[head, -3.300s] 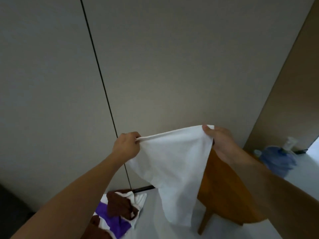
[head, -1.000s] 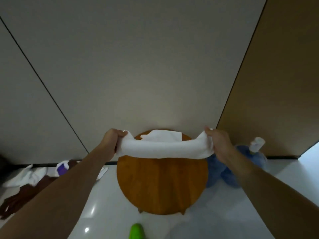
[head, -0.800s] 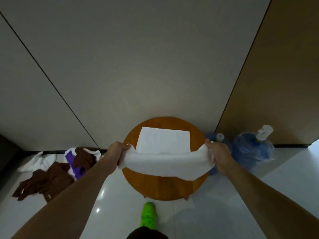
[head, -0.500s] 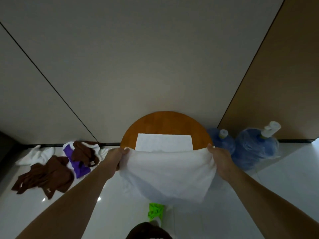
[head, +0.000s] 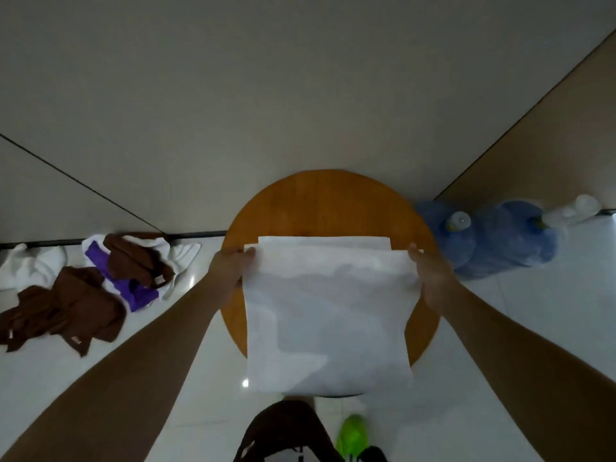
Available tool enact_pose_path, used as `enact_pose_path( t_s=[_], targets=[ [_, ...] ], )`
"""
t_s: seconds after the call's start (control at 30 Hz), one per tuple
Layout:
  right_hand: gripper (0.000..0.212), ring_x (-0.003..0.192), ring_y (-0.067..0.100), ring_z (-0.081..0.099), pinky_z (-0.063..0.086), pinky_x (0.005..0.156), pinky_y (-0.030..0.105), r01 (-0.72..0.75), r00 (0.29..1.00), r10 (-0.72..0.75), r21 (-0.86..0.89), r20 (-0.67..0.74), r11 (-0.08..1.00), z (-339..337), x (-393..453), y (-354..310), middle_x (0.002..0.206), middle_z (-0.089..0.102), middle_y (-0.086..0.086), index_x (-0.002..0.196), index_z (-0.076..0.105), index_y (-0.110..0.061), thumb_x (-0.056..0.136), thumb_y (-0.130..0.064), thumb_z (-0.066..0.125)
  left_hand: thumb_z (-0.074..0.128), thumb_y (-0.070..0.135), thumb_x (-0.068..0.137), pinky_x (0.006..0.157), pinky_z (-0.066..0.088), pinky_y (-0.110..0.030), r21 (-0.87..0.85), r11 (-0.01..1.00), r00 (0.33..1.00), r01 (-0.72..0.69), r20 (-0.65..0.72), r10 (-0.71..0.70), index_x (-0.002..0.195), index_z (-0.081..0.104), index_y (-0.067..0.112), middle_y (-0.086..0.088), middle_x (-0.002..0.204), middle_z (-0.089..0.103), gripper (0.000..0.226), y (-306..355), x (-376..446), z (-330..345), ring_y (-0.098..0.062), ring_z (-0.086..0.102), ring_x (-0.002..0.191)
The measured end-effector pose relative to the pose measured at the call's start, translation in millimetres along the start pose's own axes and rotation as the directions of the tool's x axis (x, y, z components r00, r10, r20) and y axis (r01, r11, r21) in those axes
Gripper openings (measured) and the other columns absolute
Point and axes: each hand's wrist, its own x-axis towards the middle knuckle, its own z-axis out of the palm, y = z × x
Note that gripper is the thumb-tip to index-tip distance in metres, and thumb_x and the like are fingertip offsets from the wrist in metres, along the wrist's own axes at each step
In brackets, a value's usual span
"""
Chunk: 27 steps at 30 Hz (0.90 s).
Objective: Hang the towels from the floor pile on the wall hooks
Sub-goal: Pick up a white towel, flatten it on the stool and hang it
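Walls are filling the upper view, a pale grey wall (head: 266, 95) meeting a tan panel (head: 573, 135) at right; no hooks are showing on either. Glossy white floor (head: 533, 311) is carrying the remaining floor pile (head: 100, 285) of brown, purple and white cloths at left, well apart from two blue water jugs (head: 493, 241) standing at right against the tan panel. Between them a round wooden table (head: 323, 208) is bearing a white towel (head: 328, 315), which is draping past the near rim over a second, folded white towel (head: 323, 243). The left hand (head: 231, 265) and right hand (head: 428, 271) are pinching the draped towel's far corners, set wide apart. Judging by its sag, the cloth is handling as light, soft and limp; gripping along one edge or at a corner would suit hooking.
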Motion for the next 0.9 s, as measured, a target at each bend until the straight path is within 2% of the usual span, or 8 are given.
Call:
enact_pose_path(
  t_s=[0.1, 0.23, 0.37, 0.43, 0.5, 0.6, 0.77, 0.9],
  targets=[
    [0.045, 0.11, 0.022, 0.049, 0.04, 0.104, 0.045, -0.017, 1.0, 0.017, -0.019, 0.008, 1.0, 21.4, 29.7, -2.4, 0.128, 0.05, -0.004, 0.125, 0.048, -0.029, 0.092, -0.057, 0.058, 0.065, 0.03, 0.096, 0.095, 0.053, -0.057, -0.012, 1.0, 1.0, 0.012, 0.025, -0.011, 0.116, 0.061, 0.022, -0.01, 0.125, 0.063, 0.022, 4.4, 37.5, 9.9, -0.036, 0.062, 0.11],
    [0.046, 0.099, 0.024, 0.065, 0.054, 0.093, 0.047, -0.057, 0.998, 0.058, -0.056, 0.018, 0.997, 42.9, 56.7, -1.7, 0.11, 0.066, 0.0, 0.115, 0.059, -0.021, 0.089, -0.059, 0.06, 0.065, 0.033, 0.096, 0.097, 0.053, -0.054, 0.07, 0.998, 0.999, 0.004, 0.035, -0.006, 0.101, 0.063, 0.024, -0.006, 0.117, 0.066, 0.011, 4.6, 73.0, 22.9, -0.033, 0.065, 0.104],
    [0.028, 0.087, 0.024, 0.064, 0.057, 0.087, 0.045, -0.051, 0.998, 0.064, -0.367, 0.025, 0.929, 51.6, 67.4, 29.6, 0.102, 0.069, 0.012, 0.091, 0.065, -0.02, 0.09, -0.047, 0.062, 0.066, 0.035, 0.095, 0.101, 0.049, -0.056, 0.256, 0.967, 0.998, 0.001, 0.058, -0.017, 0.114, 0.062, 0.023, -0.005, 0.12, 0.064, 0.024, -21.1, 91.7, 26.9, -0.033, 0.062, 0.108],
    [0.035, 0.087, 0.028, 0.065, 0.055, 0.08, 0.042, -0.072, 0.996, 0.087, -0.574, -0.001, 0.816, 49.8, 61.3, 57.3, 0.098, 0.068, 0.014, 0.099, 0.067, -0.012, 0.094, -0.046, 0.059, 0.066, 0.029, 0.094, 0.099, 0.051, -0.054, 0.336, 0.942, 0.995, 0.0, 0.095, -0.034, 0.116, 0.065, 0.021, -0.003, 0.113, 0.067, 0.023, -47.5, 89.9, 24.5, -0.031, 0.063, 0.103],
    [0.036, 0.086, 0.027, 0.064, 0.05, 0.073, 0.034, -0.121, 0.991, 0.125, -0.634, -0.038, 0.764, 45.0, 47.5, 87.3, 0.094, 0.067, 0.007, 0.11, 0.068, -0.013, 0.093, -0.044, 0.061, 0.066, 0.026, 0.092, 0.091, 0.055, -0.046, 0.407, 0.913, 0.995, 0.024, 0.081, -0.062, 0.108, 0.068, 0.02, -0.002, 0.102, 0.069, 0.017, -75.2, 78.2, 19.4, -0.027, 0.065, 0.095],
    [0.034, 0.093, 0.033, 0.062, 0.049, 0.078, 0.036, -0.231, 0.972, 0.201, -0.633, -0.12, 0.739, 35.4, 19.5, 126.9, 0.105, 0.069, 0.014, 0.115, 0.066, -0.012, 0.09, -0.034, 0.063, 0.068, 0.026, 0.088, 0.074, 0.051, -0.033, 0.463, 0.881, 0.991, 0.098, 0.034, -0.129, 0.096, 0.064, 0.02, -0.001, 0.091, 0.068, 0.011, -111.8, 52.3, 9.8, -0.024, 0.065, 0.087],
    [0.067, 0.112, 0.041, 0.057, 0.051, 0.093, 0.046, -0.454, 0.877, 0.461, -0.543, -0.133, 0.707, 16.3, -10.9, 182.2, 0.125, 0.06, 0.021, 0.135, 0.047, -0.002, 0.082, -0.032, 0.076, 0.07, 0.029, 0.088, 0.07, 0.046, -0.029, 0.524, 0.831, 0.972, 0.186, 0.028, -0.234, 0.098, 0.063, 0.023, -0.001, 0.088, 0.069, 0.014, -167.4, 17.4, -5.5, -0.021, 0.064, 0.086],
    [0.056, 0.112, 0.038, 0.055, 0.049, 0.089, 0.049, -0.567, 0.773, 0.632, -0.4, 0.042, 0.72, 5.5, -13.6, 197.7, 0.124, 0.056, 0.02, 0.131, 0.048, 0.0, 0.088, -0.025, 0.074, 0.072, 0.03, 0.087, 0.065, 0.047, -0.031, 0.434, 0.864, 0.961, 0.256, -0.015, -0.277, 0.096, 0.059, 0.023, -0.001, 0.09, 0.069, 0.017, -196.4, -3.1, -4.9, -0.024, 0.064, 0.081]
  ],
)
